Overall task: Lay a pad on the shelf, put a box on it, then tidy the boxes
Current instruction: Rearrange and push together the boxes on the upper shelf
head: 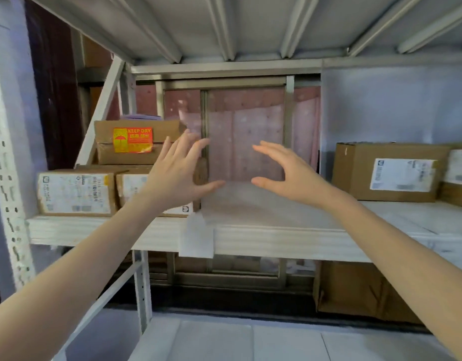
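A white metal shelf (250,242) runs across the view at chest height. A thin pale pad (250,204) lies on its middle part, its front left corner drooping over the edge. My left hand (176,173) and my right hand (287,169) hover above the pad with fingers spread, palms facing each other, holding nothing. At the left stand two labelled cardboard boxes (76,192) side by side, with a "KEEP DRY" box (136,142) stacked on top behind them. My left hand partly hides the second lower box.
At the right of the shelf sits a large brown box (388,171) with a white label, and another box (459,173) beside it at the frame edge. A window with pink covering (245,136) is behind. A lower shelf holds a big carton (355,290).
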